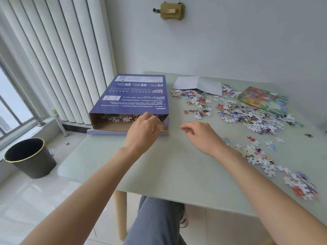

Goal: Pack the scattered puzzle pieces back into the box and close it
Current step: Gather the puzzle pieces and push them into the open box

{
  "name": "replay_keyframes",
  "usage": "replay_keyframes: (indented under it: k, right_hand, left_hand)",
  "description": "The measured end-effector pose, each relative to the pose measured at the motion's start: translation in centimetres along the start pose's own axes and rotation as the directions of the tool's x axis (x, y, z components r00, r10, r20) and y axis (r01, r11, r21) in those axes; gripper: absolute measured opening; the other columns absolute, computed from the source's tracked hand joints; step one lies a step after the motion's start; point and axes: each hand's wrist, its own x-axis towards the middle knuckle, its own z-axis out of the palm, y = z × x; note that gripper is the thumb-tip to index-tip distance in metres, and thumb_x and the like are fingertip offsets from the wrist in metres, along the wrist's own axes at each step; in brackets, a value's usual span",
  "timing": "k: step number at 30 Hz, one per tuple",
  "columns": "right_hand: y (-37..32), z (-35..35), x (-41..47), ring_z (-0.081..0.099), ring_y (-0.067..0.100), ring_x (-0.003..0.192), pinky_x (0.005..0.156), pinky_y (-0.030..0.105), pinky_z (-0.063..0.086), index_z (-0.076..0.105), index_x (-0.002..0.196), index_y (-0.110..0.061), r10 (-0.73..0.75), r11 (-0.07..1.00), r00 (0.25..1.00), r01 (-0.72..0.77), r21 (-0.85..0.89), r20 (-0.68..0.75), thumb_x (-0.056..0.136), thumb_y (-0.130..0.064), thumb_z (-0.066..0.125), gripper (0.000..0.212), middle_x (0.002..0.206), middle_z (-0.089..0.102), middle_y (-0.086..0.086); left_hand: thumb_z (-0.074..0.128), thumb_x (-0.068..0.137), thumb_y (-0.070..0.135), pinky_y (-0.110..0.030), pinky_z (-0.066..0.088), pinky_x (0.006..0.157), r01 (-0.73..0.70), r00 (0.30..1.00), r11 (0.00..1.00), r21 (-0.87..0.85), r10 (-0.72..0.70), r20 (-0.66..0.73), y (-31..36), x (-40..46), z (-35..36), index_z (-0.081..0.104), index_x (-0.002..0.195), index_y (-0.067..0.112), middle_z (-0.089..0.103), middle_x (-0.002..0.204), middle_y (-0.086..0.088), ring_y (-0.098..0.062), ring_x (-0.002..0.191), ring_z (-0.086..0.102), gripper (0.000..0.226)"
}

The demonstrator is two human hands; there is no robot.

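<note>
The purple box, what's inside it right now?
Loose puzzle pieces show through the box's open end, where the left hand reaches in. Deeper contents are hidden by its top.

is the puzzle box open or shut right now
Open: the near end of the box gapes, flap loose, pieces visible inside, left hand at the mouth.

Looking like a home, prob a living rm: white radiator (58, 55) standing by the window (10, 103), tiled floor (35, 200), black bin (31, 157), brass wall fitting (172, 11), puzzle (247, 110) lying on a small table (177, 170).
</note>
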Motion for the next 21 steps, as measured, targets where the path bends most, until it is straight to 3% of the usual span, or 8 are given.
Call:
replay_keyframes:
  k: [4,7,10,12,14,17,19,21]
  right_hand:
    - [4.4,-2.1,-3.4,0.052,0.023,0.117,0.097,0.037,0.044,0.056,0.125,-0.015,0.22,0.97,0.971,-0.228,-0.083,-0.092,0.091,-0.008,0.042,0.038,0.126,0.058,0.007]
    - [7.4,-3.1,-6.0,0.041,0.03,0.125,0.1,0.039,0.039,0.043,0.134,-0.011,0.417,0.883,0.9,-0.435,-0.177,-0.131,0.096,-0.023,0.04,0.04,0.135,0.045,0.014]
    - [9.7,-3.2,-7.4,0.03,0.035,0.132,0.106,0.041,0.028,0.03,0.14,-0.006,0.558,0.785,0.821,-0.57,-0.242,-0.124,0.097,-0.042,0.032,0.056,0.141,0.034,0.023]
    - [10.5,-3.1,-7.5,0.024,0.037,0.135,0.11,0.043,0.023,0.029,0.141,-0.005,0.587,0.784,0.807,-0.588,-0.198,-0.071,0.097,-0.048,0.027,0.061,0.144,0.028,0.027]
    - [10.9,-3.0,-7.4,0.023,0.033,0.137,0.112,0.04,0.021,0.039,0.137,-0.006,0.517,0.849,0.856,-0.517,-0.107,-0.024,0.099,-0.044,0.027,0.056,0.145,0.03,0.022]
    - [12.0,-3.9,-7.5,0.033,0.025,0.135,0.111,0.035,0.026,0.045,0.135,-0.008,0.413,0.907,0.902,-0.42,-0.034,-0.128,0.1,-0.034,0.032,0.046,0.143,0.039,0.014]
    - [13.3,-4.8,-7.8,0.03,0.027,0.136,0.11,0.035,0.024,0.04,0.139,-0.009,0.478,0.87,0.859,-0.491,-0.032,-0.183,0.1,-0.033,0.032,0.047,0.145,0.036,0.015]
    - [14.5,-5.3,-7.9,0.019,0.031,0.141,0.113,0.038,0.019,0.03,0.144,-0.013,0.566,0.814,0.813,-0.578,-0.061,-0.138,0.1,-0.039,0.028,0.051,0.15,0.025,0.019]
  left_hand:
    - [0.047,0.09,0.011,-0.032,0.045,0.082,-0.094,0.992,0.983,-0.159,0.106,0.072,5.1,0.0,2.2,0.063,0.111,0.013,0.057,0.113,-0.005,-0.024,0.103,0.056,0.026]
    - [0.046,0.091,0.012,-0.03,0.038,0.096,-0.116,0.941,0.974,-0.196,0.171,0.291,9.1,0.0,5.0,0.051,0.128,0.012,0.05,0.131,-0.009,-0.026,0.118,0.05,0.037]
    - [0.043,0.095,0.018,-0.029,0.023,0.11,-0.066,0.854,0.985,-0.161,0.139,0.502,12.3,-0.2,7.6,0.028,0.144,0.009,0.028,0.15,-0.013,-0.026,0.139,0.028,0.052]
    - [0.039,0.097,0.02,-0.031,0.015,0.114,-0.068,0.82,0.987,-0.143,0.137,0.556,13.9,-0.3,8.8,0.019,0.146,0.007,0.02,0.154,-0.014,-0.025,0.144,0.015,0.054]
    - [0.034,0.099,0.021,-0.03,0.011,0.114,-0.083,0.809,0.983,-0.166,0.164,0.565,15.0,-0.3,9.5,0.016,0.147,0.006,0.018,0.155,-0.012,-0.025,0.145,0.01,0.053]
    - [0.032,0.1,0.023,-0.026,0.011,0.113,-0.089,0.788,0.967,-0.237,0.214,0.577,15.9,-0.2,9.9,0.012,0.148,0.008,0.017,0.156,-0.009,-0.022,0.145,0.01,0.054]
    - [0.041,0.097,0.033,-0.024,0.014,0.111,-0.03,0.765,0.955,-0.296,0.212,0.608,16.1,0.1,10.0,0.009,0.15,0.014,0.017,0.156,-0.005,-0.018,0.144,0.016,0.064]
    - [0.057,0.088,0.043,-0.024,0.017,0.112,0.015,0.735,0.939,-0.345,0.224,0.64,15.9,0.6,10.1,0.006,0.15,0.02,0.018,0.156,0.0,-0.015,0.142,0.021,0.084]
